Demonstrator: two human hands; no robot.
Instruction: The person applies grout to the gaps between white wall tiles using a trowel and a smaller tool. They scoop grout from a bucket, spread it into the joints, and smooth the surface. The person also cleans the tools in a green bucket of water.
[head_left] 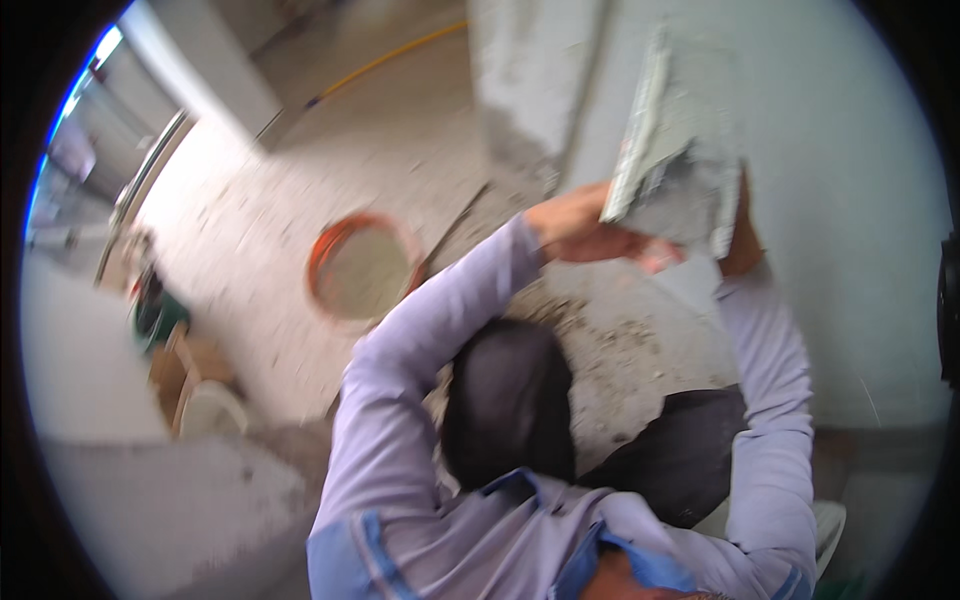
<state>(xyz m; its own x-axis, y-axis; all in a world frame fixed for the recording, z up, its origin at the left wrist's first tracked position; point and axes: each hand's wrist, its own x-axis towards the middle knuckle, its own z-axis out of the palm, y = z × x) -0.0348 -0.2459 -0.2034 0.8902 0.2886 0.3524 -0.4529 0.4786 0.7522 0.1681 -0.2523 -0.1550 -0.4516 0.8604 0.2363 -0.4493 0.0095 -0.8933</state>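
Observation:
In front of the pale wall I hold up a long flat trowel point(695, 120), its face smeared with wet grey plaster and its left edge pale. My left hand point(585, 225) is closed at its lower left corner; part of the fingers shows below the plate with plaster on them, and the rest is hidden. Behind the plate's lower right edge, my right hand point(744, 235) grips it, mostly covered by the plate. The trowel's handle is out of sight.
An orange bucket point(318, 262) of grey mix stands on the dusty floor to the left. Crumbled plaster point(610, 345) lies around my knees by the wall point(840, 200). Further left are a cardboard box point(205, 365) and a green container point(160, 318). A yellow hose point(400, 50) crosses the far floor.

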